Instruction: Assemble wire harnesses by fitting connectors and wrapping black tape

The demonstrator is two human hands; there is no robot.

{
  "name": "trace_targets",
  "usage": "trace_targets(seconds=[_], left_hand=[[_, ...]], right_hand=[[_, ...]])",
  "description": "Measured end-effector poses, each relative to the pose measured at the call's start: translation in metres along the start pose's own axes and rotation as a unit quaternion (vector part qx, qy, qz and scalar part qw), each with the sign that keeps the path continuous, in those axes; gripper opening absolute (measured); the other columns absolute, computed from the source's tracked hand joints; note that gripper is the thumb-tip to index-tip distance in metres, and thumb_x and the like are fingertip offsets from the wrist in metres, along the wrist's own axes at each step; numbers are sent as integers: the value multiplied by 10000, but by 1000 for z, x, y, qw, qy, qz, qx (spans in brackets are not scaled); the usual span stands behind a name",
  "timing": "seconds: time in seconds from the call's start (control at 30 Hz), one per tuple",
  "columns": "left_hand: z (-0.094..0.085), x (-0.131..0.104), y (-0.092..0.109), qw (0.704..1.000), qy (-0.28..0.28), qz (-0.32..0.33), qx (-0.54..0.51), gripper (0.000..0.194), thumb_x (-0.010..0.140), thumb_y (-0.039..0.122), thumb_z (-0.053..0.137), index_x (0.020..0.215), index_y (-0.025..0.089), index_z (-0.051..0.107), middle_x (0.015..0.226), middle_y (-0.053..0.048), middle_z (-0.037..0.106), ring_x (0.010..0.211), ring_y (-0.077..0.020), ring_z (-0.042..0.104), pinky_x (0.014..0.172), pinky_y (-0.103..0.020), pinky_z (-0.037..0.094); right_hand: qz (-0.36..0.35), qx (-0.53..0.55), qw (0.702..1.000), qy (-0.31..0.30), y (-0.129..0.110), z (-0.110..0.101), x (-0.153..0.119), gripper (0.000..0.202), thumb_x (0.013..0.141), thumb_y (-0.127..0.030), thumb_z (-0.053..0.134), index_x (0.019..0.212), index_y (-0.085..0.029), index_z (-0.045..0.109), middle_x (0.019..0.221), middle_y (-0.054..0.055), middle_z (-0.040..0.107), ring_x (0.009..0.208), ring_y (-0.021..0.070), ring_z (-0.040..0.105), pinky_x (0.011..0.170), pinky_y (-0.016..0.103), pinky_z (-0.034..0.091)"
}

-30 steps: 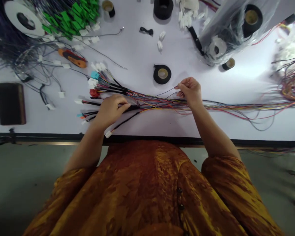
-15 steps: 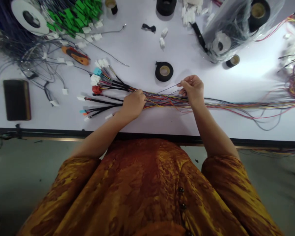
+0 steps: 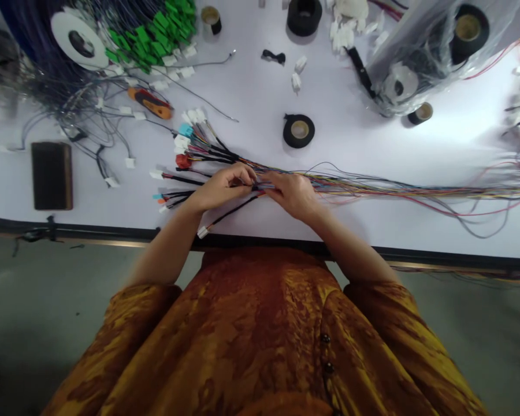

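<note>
A long bundle of coloured wires [image 3: 372, 186] runs across the white table. My left hand [image 3: 226, 186] is closed on the wires, thumb and fingers together near where the black-taped branches meet. Close beside it on the right, my right hand [image 3: 295, 194] lies over the bundle with its fingers closed on wires. One black-taped branch ending in a white connector [image 3: 203, 231] sticks out toward the table's front edge. Further left, branches end in a red connector [image 3: 182, 161], a light blue connector [image 3: 186, 130] and white ones. The wires under my fingers are partly hidden.
A black tape roll [image 3: 299, 131] lies behind the bundle. An orange cutter [image 3: 150, 103], green connectors [image 3: 156, 34] and a dark phone-like object [image 3: 52, 175] are on the left. A plastic-wrapped pack [image 3: 416, 63] stands at the back right.
My right hand has moved left, next to my left hand, and no longer holds up a thin dark wire. The branch with the white connector now points out toward the front edge.
</note>
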State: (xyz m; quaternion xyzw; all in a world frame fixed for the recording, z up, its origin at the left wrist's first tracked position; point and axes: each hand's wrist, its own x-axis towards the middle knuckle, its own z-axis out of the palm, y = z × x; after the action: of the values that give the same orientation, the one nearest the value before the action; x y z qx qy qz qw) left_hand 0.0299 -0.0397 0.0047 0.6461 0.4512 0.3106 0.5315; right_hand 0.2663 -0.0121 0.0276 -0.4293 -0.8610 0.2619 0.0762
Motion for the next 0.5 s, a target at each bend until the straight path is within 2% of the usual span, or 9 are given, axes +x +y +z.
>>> trace_targets(seconds=[0.07,0.13,0.17,0.23,0.3,0.33,0.4,0.5], left_hand=[[0,-5,-2,1000,16,18,11,144,847,318,675,842,179,636,1082,-71,669,1054,-200,643,960,-374,505],[-3,-11,-5,998,46,27,45,145,879,327,642,891,183,652,1072,-76,684,1048,-207,653,959,-385,512],[-7,-14,-8,994,79,27,74,152,899,333,619,920,186,654,1072,-78,690,1045,-212,654,952,-389,517],[-19,-22,-13,970,176,20,165,146,925,322,586,962,195,646,1085,-83,691,1071,-230,643,966,-409,515],[-34,-28,-18,928,254,2,271,110,926,282,585,985,204,636,1128,-96,679,1136,-263,615,1029,-449,482],[-41,-31,-19,910,267,-9,316,106,919,260,594,1001,207,634,1167,-107,670,1180,-284,595,1066,-475,455],[-51,-33,-20,887,255,-35,383,141,903,238,615,1039,206,636,1259,-132,646,1263,-338,548,1109,-531,404],[-59,-33,-20,863,247,-72,434,209,903,266,624,1100,198,633,1353,-165,606,1322,-410,492,1096,-597,378]], right_hand=[[53,-21,998,-16,-16,10,6,242,1003,-265,504,1096,-190,715,1001,79,769,881,235,709,747,334,503],[58,-16,998,23,-26,21,9,264,1010,-224,464,1108,-173,703,1026,100,767,907,245,715,773,352,519],[21,-2,999,44,-29,27,8,268,1004,-194,453,1113,-165,696,1054,112,762,947,248,714,813,366,531],[-114,41,991,65,-33,40,5,261,983,-145,454,1089,-164,692,1109,127,752,1061,252,699,928,404,538],[-243,107,961,73,-38,51,0,226,977,-137,472,1051,-182,681,1122,122,750,1112,236,688,991,422,539],[-276,150,946,82,-41,55,-2,201,979,-143,483,1040,-193,667,1116,112,750,1109,222,690,982,412,551],[-268,251,923,117,-47,55,-4,148,986,-154,494,1015,-213,627,1077,87,742,1042,186,707,906,365,580],[-162,399,884,180,-54,44,-5,78,998,-174,504,1031,-237,537,1049,41,707,815,111,699,735,278,576]])
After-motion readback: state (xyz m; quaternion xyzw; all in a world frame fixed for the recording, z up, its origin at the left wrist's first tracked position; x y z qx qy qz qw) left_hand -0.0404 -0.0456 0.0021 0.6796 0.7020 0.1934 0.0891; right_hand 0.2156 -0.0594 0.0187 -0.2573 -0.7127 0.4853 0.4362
